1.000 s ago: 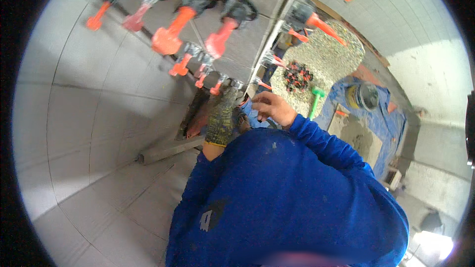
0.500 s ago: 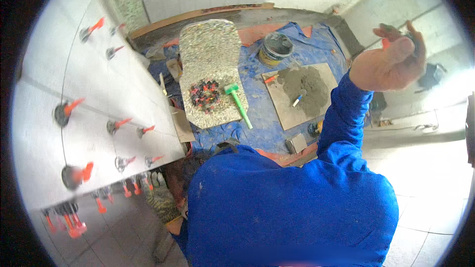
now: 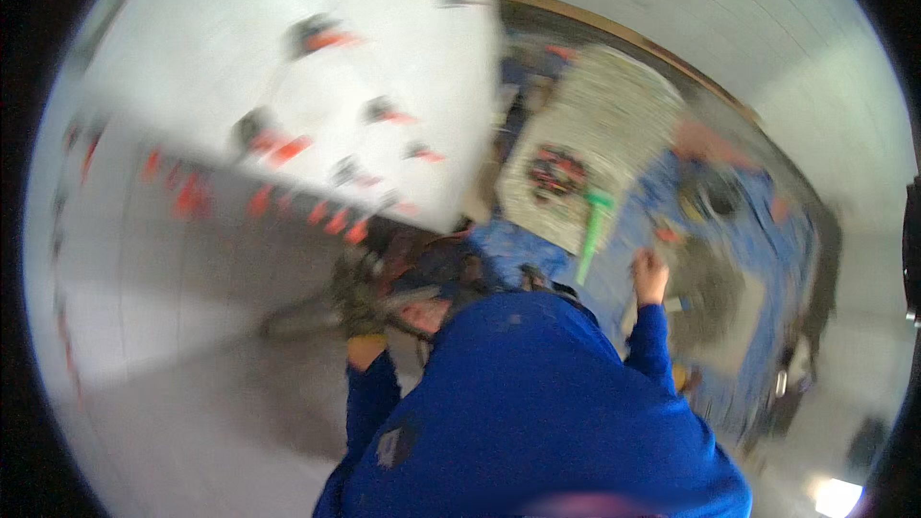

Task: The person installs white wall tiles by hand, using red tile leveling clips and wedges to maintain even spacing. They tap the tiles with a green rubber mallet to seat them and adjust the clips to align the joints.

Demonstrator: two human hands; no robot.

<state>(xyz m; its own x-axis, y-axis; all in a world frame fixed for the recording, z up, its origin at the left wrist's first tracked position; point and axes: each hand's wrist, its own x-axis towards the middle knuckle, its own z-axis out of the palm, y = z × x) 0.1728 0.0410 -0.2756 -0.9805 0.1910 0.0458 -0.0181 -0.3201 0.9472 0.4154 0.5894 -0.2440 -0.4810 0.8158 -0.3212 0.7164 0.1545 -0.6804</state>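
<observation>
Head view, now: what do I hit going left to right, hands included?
Gloved left hand → pile of black-and-red pieces → green mallet → bare right hand → grey mortar patch → bright light.

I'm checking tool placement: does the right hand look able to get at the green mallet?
Probably yes: the right hand is near the mallet, with nothing visibly blocking the gap; blur hides whether the hand is empty.

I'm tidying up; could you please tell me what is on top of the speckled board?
On the speckled board lie a blurred red-and-black pile and, partly, a green mallet; the surface beneath them cannot be seen.
</observation>
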